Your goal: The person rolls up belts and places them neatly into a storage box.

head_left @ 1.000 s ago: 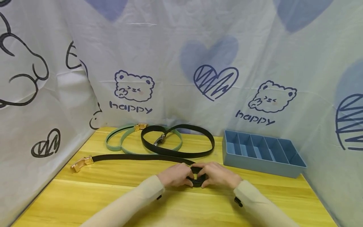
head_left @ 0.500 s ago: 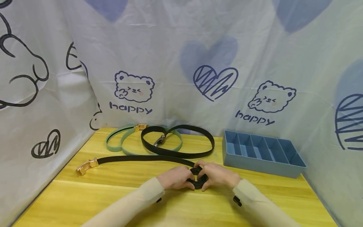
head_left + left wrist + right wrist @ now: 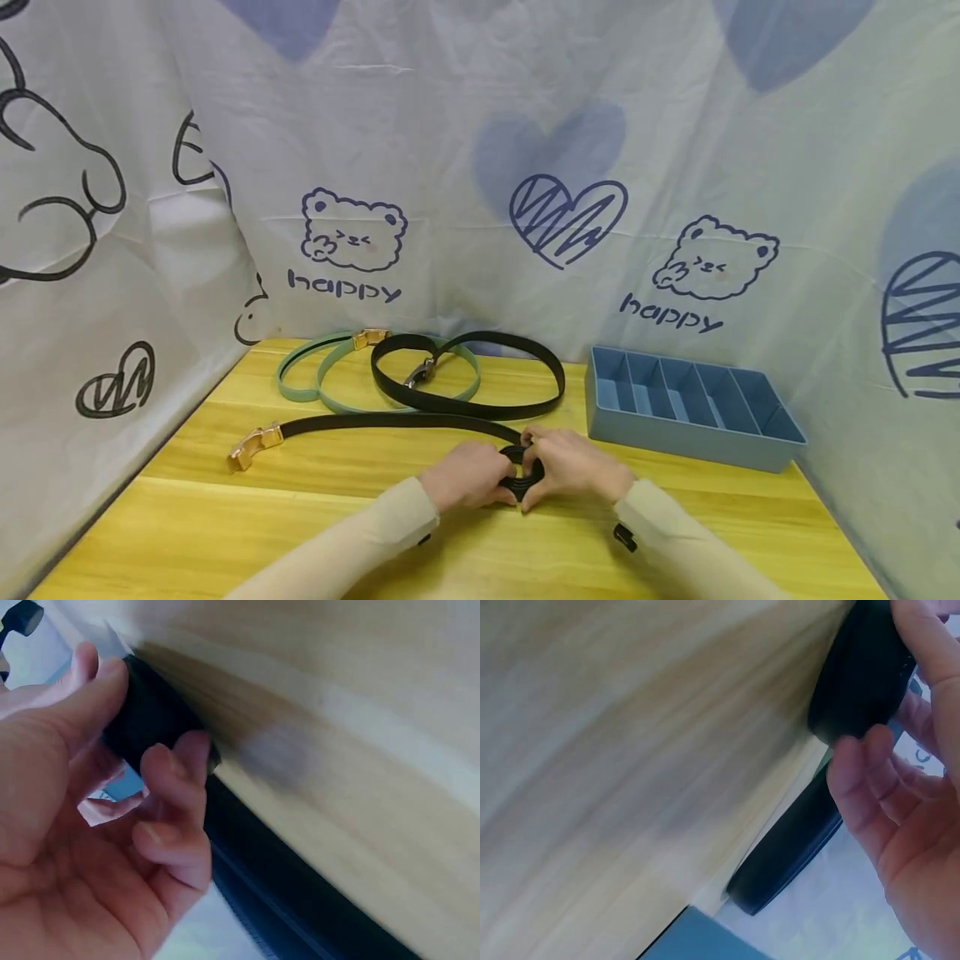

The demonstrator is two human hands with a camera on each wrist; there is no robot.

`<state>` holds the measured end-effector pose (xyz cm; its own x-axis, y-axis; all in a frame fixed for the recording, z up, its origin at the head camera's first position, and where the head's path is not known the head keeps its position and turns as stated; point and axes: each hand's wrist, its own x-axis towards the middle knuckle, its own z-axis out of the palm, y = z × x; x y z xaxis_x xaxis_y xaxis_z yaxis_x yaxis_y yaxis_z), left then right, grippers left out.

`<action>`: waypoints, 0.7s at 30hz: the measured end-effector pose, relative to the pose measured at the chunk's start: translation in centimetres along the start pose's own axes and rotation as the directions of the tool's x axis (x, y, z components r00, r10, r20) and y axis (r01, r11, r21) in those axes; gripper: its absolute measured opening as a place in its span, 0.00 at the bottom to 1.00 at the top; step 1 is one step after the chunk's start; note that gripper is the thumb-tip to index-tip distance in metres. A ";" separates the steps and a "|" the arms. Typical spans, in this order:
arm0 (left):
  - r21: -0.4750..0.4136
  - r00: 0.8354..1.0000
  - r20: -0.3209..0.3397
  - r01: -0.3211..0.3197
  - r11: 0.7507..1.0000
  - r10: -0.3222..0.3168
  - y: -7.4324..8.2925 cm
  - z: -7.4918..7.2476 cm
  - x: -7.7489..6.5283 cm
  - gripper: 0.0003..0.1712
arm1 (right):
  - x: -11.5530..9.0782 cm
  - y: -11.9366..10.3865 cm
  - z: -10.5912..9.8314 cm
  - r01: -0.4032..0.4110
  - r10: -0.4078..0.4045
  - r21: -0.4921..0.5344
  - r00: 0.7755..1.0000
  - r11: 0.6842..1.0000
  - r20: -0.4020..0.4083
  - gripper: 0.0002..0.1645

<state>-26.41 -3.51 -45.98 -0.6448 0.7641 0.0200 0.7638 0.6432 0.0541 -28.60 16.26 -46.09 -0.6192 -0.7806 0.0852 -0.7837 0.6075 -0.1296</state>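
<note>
A black belt [image 3: 397, 421] lies on its edge across the table, its gold buckle [image 3: 255, 447] at the left end. Its other end is wound into a tight coil [image 3: 517, 487]. My left hand [image 3: 467, 477] pinches the coil's left side between thumb and fingers, and my right hand [image 3: 576, 467] grips its right side. In the left wrist view the thumb and curled fingers hold the black coil [image 3: 154, 712] at its edge. From the right wrist, fingers show against the coil's outer face [image 3: 862, 682]. The hands hide part of the coil.
Behind lie a looped black belt [image 3: 480, 411] with a silver buckle and a looped green belt [image 3: 298, 394] with a gold buckle; they overlap. A blue divided tray [image 3: 690, 444] stands at the right. A printed cloth [image 3: 457, 275] hangs behind the table.
The gold buckle has slid right, nearer the hands, as the loose length of belt shortens. Both hands stay around the coil, fingers shifting slightly.
</note>
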 end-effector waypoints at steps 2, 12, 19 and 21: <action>-0.048 1.000 -0.012 -0.024 0.999 0.024 -0.1 -0.1 0.1 0.13 | -0.1 0.2 0.0 0.007 -0.008 0.039 1.000 0.999 0.013 0.22; -0.104 0.996 -0.024 -0.092 0.990 0.090 -1.4 0.1 -0.1 0.11 | 0.0 0.6 -0.7 0.051 -0.058 0.098 0.996 0.994 0.062 0.18; -0.092 0.999 -0.018 -0.035 0.995 0.034 -0.8 0.3 -0.1 0.11 | 0.0 -0.2 -0.4 -0.015 0.015 0.038 1.000 0.999 0.018 0.23; -0.131 0.999 -0.008 -0.048 0.990 0.047 -1.0 0.2 0.0 0.10 | 0.0 -0.1 -0.4 -0.013 0.012 0.046 1.000 0.999 0.021 0.23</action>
<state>-27.20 -4.13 -46.28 -0.6084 0.7931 0.0304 0.7834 0.5940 0.1830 -28.51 16.22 -45.67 -0.6275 -0.7761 0.0626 -0.7724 0.6104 -0.1757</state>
